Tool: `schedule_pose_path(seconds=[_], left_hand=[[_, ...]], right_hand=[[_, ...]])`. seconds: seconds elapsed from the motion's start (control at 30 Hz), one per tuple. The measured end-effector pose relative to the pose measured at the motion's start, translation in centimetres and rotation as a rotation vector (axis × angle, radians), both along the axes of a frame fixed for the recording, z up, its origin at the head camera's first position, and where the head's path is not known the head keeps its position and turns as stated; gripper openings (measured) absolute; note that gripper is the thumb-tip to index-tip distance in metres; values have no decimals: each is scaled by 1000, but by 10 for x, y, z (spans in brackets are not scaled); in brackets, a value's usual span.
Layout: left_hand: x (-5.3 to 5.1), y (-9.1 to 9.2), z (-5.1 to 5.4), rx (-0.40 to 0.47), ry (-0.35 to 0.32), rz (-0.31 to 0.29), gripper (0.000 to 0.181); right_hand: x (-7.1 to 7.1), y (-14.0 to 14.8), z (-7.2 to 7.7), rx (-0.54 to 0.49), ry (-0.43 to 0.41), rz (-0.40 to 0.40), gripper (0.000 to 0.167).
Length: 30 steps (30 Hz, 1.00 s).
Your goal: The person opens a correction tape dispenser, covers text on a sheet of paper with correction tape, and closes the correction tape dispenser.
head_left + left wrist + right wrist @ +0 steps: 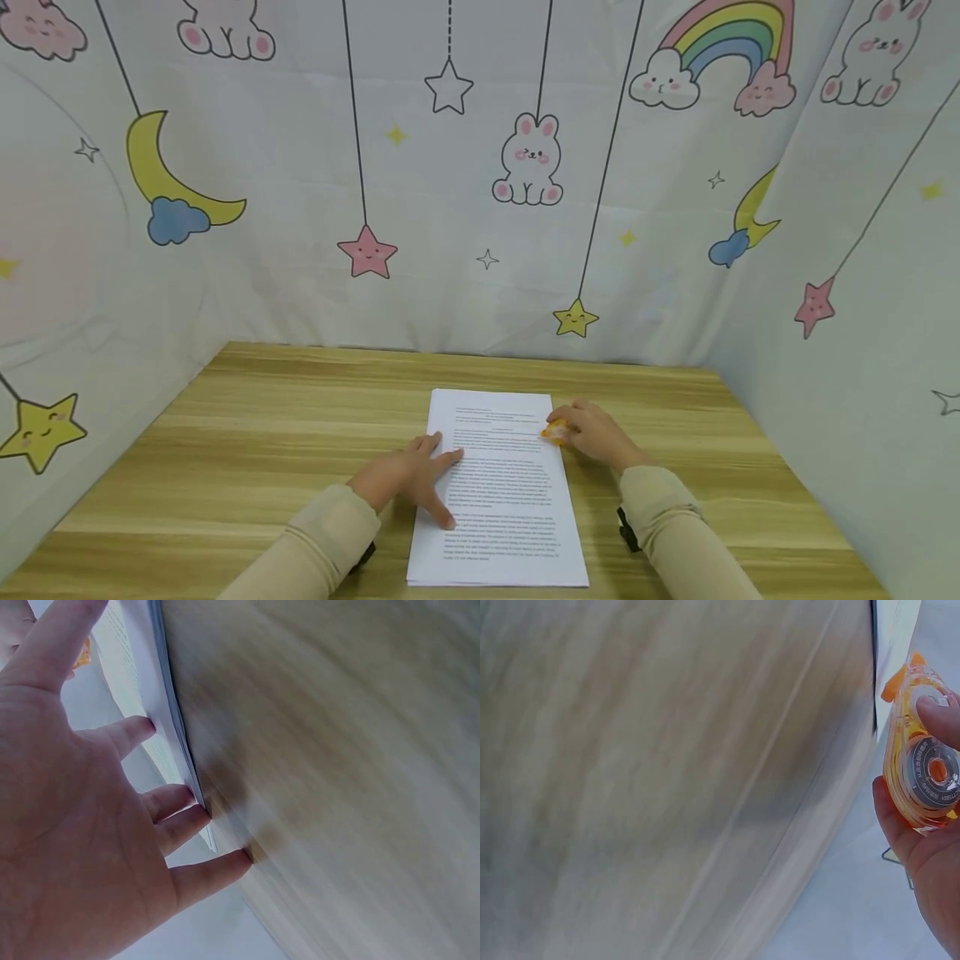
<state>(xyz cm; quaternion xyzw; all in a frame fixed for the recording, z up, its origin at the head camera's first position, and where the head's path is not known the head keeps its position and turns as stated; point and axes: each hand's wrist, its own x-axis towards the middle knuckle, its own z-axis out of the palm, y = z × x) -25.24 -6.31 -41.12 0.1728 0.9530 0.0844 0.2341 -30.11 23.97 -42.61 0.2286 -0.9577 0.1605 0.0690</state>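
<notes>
A stack of printed paper (510,492) lies lengthwise on the wooden table, text side up. My left hand (411,477) rests at its left edge with the fingers spread, the thumb and a fingertip on the top sheet. In the left wrist view, other fingertips of the left hand (82,817) touch the side of the stack (169,697) and the table. My right hand (597,433) pinches an orange, clear-cased correction tape (556,431) at the upper right edge of the paper. The right wrist view shows the thumb across the correction tape (901,757), its grey reel visible.
The wood-grain table (247,467) extends to both sides of the paper. A white cloth (450,317) printed with stars, moons and rabbits hangs behind the table and along both sides.
</notes>
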Motion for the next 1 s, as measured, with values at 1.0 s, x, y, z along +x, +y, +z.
schedule_pose_path(seconds=[1.0], left_hand=[[2,-2,1,18,16,-10,110]], right_hand=[[2,-91,9,75,53,165,27]])
